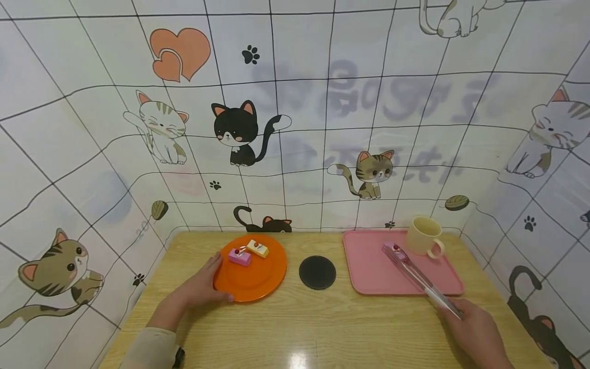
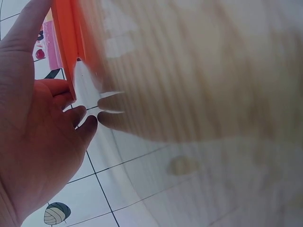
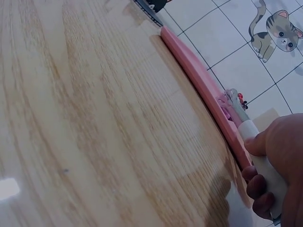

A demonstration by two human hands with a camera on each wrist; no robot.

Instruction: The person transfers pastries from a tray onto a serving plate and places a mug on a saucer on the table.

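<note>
My left hand (image 1: pixel 200 284) holds the left side of an orange plate (image 1: pixel 260 290), with fingers along the rim and the thumb at its near edge. On that plate lie a pink toy cake (image 1: pixel 240 259) and a yellow-and-white toy cake (image 1: pixel 260 250), side by side. My right hand (image 1: pixel 477 330) grips the handle end of metal tongs (image 1: pixel 428 290) with a white grip (image 3: pixel 270 182). The tongs' tips lie at another pink toy cake (image 3: pixel 224 105) on the pink tray (image 1: pixel 369 279); whether they squeeze it, I cannot tell.
A cream mug (image 1: pixel 421 236) stands at the tray's back right. Between plate and tray lies a round black coaster (image 1: pixel 317 272). A cat-patterned tile sheet (image 1: pixel 304 195) walls off the back and both sides of the wooden table (image 1: pixel 295 323).
</note>
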